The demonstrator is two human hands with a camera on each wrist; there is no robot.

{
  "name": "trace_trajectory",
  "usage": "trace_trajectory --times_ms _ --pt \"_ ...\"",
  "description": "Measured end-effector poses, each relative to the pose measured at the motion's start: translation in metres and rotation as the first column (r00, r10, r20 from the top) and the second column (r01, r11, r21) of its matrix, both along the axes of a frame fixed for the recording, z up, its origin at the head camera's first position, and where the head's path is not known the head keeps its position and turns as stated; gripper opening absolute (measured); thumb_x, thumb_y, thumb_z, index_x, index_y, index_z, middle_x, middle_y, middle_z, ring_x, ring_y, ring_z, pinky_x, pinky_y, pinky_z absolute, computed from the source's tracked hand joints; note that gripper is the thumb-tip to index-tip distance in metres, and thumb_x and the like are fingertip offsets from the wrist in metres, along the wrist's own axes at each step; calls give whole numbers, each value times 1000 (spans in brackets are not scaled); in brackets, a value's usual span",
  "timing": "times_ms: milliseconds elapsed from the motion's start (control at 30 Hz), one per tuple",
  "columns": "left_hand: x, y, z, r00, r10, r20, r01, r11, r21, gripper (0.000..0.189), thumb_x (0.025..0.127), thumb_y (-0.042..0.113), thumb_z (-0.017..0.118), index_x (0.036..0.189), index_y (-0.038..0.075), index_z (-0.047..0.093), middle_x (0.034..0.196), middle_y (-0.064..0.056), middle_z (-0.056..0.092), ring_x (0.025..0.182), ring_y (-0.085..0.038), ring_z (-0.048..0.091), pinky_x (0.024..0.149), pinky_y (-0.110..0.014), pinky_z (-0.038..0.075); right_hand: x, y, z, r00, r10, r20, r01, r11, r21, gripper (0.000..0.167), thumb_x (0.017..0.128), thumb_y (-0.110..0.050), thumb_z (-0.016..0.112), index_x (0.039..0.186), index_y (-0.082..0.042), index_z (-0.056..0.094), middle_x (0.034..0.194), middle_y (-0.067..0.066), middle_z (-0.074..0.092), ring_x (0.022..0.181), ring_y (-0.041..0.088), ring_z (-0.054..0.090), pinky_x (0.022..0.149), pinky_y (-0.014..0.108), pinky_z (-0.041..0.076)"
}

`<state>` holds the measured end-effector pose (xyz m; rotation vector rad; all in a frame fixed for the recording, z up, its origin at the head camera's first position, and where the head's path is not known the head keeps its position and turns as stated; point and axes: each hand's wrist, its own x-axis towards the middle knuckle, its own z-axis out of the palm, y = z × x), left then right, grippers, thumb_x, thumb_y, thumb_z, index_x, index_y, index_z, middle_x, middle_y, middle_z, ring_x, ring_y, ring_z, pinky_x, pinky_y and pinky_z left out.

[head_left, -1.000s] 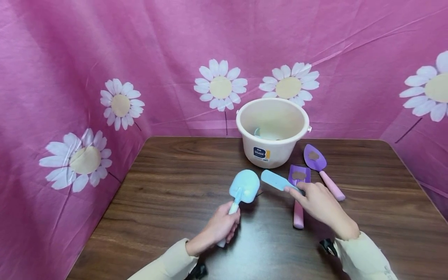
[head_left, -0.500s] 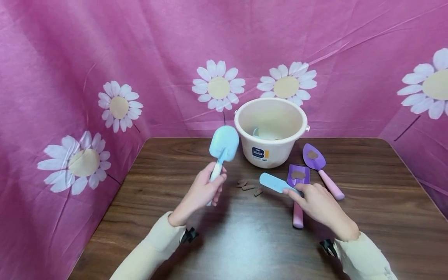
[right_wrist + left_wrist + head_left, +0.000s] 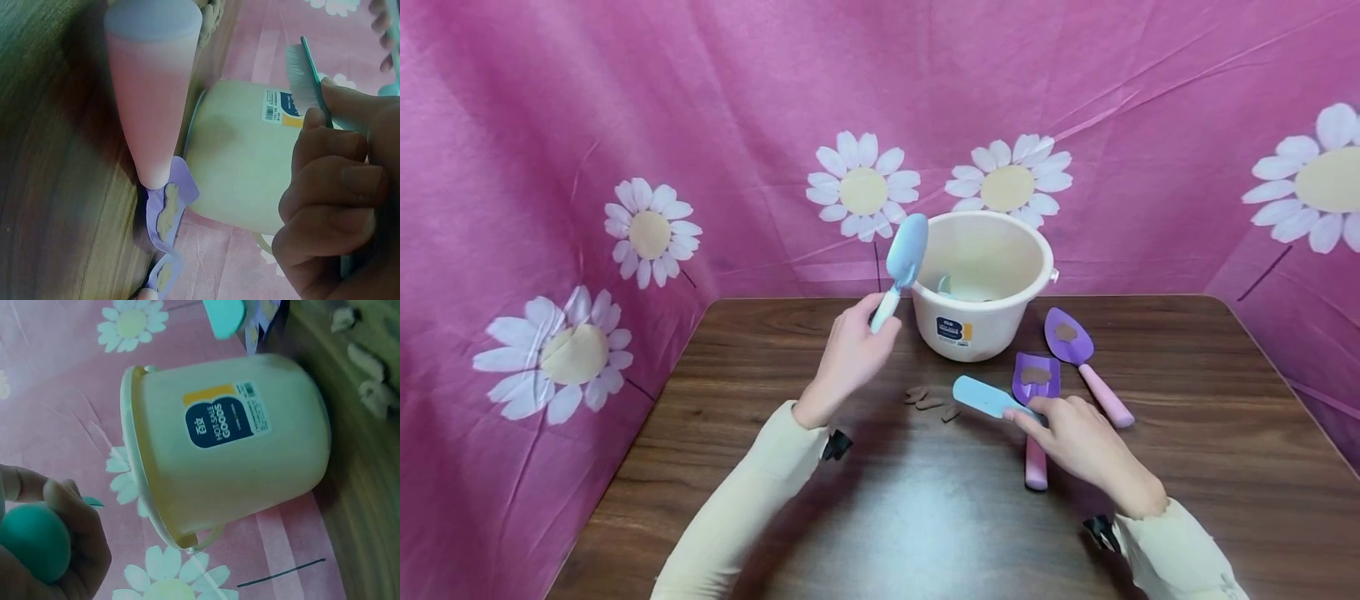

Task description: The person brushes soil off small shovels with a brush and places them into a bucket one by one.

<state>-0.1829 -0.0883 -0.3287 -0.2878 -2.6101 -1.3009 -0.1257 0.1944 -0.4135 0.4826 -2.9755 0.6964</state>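
My left hand (image 3: 856, 354) grips the white handle of a light-blue toy shovel (image 3: 907, 250), held up and tilted at the left rim of a cream bucket (image 3: 977, 329). In the left wrist view the rounded handle end (image 3: 36, 540) shows within the curled fingers; most of the blade is hidden. My right hand (image 3: 1078, 442) holds a light-blue brush (image 3: 985, 396) low over the table, and its white bristles (image 3: 301, 75) show in the right wrist view. Beneath that hand lies a square purple shovel (image 3: 1036, 379) with a pink handle, a brown patch on its blade.
Several brown pieces (image 3: 928, 403) lie on the wooden table (image 3: 760, 400) left of the brush. A pointed purple trowel (image 3: 1069, 335) with a brown patch rests right of the bucket. Inside the bucket is a small light-blue thing (image 3: 944, 286). A pink flowered cloth (image 3: 760, 100) hangs behind.
My left hand has lifted the shovel from beside the brush, up and away to the bucket's left rim, turning its blade. The brown pieces have come into sight. My right hand stays put.
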Motion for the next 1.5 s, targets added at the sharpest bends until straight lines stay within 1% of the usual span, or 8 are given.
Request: trace_trajectory --times_ms 267,533,767,1067,1233,1400,1433,1500 --pt "-29 26 3 993 -74 -95 63 992 -111 37 92 21 59 128 16 61 98 -5 68 78 -18 58 67 -29 50 2 1 -1 1000 -3 20 3 1000 -5 44 94 -48 55 62 -20 45 54 -10 30 49 5 31 45 19 28" --pt "-46 50 7 987 -29 -158 -16 961 -276 24 87 17 59 109 17 68 86 -1 62 75 -15 55 61 -28 48 4 3 -2 1000 -7 16 8 1000 -15 43 94 -47 56 62 -20 45 55 -11 30 49 4 31 47 19 29" --pt "-54 62 2 983 -35 -182 -29 941 -338 29 86 18 61 114 16 70 102 -1 70 80 -17 64 66 -31 55 4 2 -2 1000 0 18 0 1000 -18 44 94 -48 56 61 -20 45 54 -12 30 48 3 30 45 18 28" --pt "-55 63 2 983 -33 -182 -38 927 -374 26 86 21 61 111 17 70 100 1 71 82 -18 66 68 -32 55 4 4 -2 1000 -2 0 2 1000 -21 42 94 -47 56 62 -21 47 54 -12 32 50 4 34 48 19 32" --pt "-53 60 1 980 7 -197 -70 947 -314 44 86 35 63 126 19 58 106 1 67 84 -18 65 68 -34 55 3 8 -2 999 -1 -36 1 1000 -17 40 94 -45 58 63 -22 49 54 -12 33 52 5 36 50 19 33" --pt "-50 53 -2 967 141 -212 -183 964 -193 66 85 60 56 134 18 46 114 -2 57 83 -18 61 67 -35 53 3 16 -2 996 12 -83 -14 999 -29 36 94 -38 60 64 -21 50 56 -12 29 50 3 31 50 18 32" --pt "-49 50 -3 965 162 -206 -198 966 -166 64 87 61 53 133 17 46 114 -3 56 81 -18 60 67 -34 53 3 19 -2 996 12 -86 -15 999 -37 34 94 -37 61 66 -19 54 55 -13 31 54 5 43 56 19 40" --pt "-47 45 -5 962 186 -199 -211 971 -114 57 91 58 48 129 15 49 115 -4 54 79 -19 59 67 -34 52 4 24 -1 998 -2 -58 -1 998 -57 33 94 -38 60 68 -19 59 54 -12 37 81 14 63 73 27 50"
